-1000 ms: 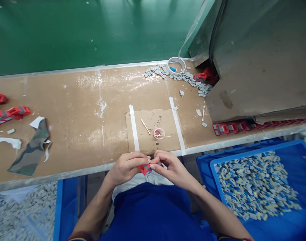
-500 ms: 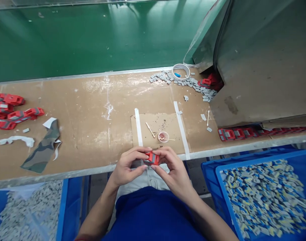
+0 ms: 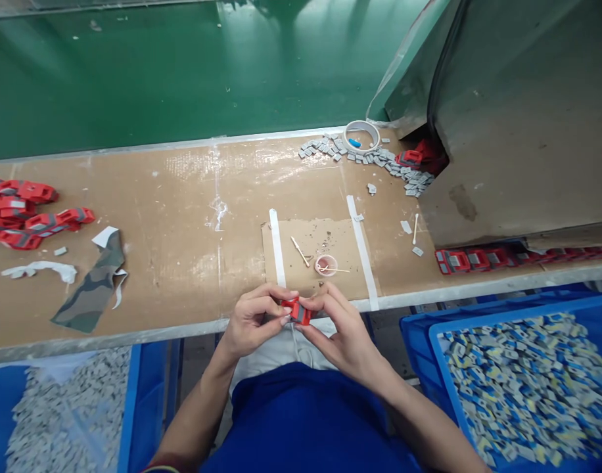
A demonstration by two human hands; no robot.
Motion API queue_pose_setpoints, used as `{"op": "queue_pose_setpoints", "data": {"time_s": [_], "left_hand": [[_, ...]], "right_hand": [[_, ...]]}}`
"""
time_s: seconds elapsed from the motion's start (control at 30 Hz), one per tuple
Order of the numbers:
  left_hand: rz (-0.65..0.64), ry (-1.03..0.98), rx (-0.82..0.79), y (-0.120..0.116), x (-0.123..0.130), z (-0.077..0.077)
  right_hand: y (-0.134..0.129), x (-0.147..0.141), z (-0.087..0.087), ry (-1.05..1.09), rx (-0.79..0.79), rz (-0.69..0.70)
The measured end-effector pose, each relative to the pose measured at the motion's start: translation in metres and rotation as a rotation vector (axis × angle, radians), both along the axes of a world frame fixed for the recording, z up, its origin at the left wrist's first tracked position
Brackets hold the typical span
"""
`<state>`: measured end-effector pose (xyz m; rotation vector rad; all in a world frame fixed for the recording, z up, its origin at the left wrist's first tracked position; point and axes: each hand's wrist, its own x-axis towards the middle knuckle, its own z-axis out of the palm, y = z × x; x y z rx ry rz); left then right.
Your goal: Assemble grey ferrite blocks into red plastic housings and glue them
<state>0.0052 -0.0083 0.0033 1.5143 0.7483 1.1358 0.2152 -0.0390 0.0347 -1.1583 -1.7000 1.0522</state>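
A small red and grey plastic toy car part (image 3: 301, 313) is pinched between both hands just off the front edge of the table. My left hand (image 3: 255, 318) grips its left end with thumb and fingers. On the other end, the fingertips and thumb of my right hand (image 3: 339, 328) are closed. Just beyond the hands stands a small clear cup (image 3: 325, 265) with reddish contents and a thin stick across it. A cotton swab (image 3: 301, 252) lies to the cup's left, on a cardboard sheet (image 3: 340, 236) taped to the table.
Similar red parts (image 3: 20, 210) are heaped at the left, near a camouflage cloth strip (image 3: 91, 289). A tape roll (image 3: 361, 136) sits among small grey pieces (image 3: 325, 147). More red parts (image 3: 453, 261) line the right edge. Blue crates (image 3: 436, 368) of small pieces flank me below the table.
Both hands keep hold of the red part, which has turned slightly, and the left fingers have shifted on it. The whole view has moved a little, so the table appears slightly further right.
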Motion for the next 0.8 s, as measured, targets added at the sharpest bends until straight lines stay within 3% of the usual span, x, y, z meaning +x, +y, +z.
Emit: {"op": "queue_pose_setpoints", "data": {"time_s": [0.13, 0.33, 0.4, 0.53, 0.63, 0.8], "left_hand": [[0.024, 0.045, -0.005, -0.001, 0.003, 0.0], [-0.023, -0.058, -0.166, -0.006, 0.005, -0.005], [-0.011, -0.005, -0.173, -0.007, 0.004, -0.006], [0.038, 0.118, -0.024, -0.003, 0.004, -0.003], [0.018, 0.195, 0.067, 0.0, 0.005, 0.0], [-0.019, 0.264, 0.09, 0.003, 0.004, 0.002]], "right_hand": [[0.0, -0.003, -0.006, 0.046, -0.029, -0.058], [-0.005, -0.018, -0.02, 0.485, -0.301, -0.143], [-0.008, -0.02, -0.021, 0.513, -0.334, -0.161], [-0.011, -0.012, -0.013, 0.2, -0.111, -0.233], [-0.007, -0.002, -0.004, -0.022, 0.028, -0.169], [0.002, 0.003, -0.001, -0.113, 0.096, -0.053]]}}
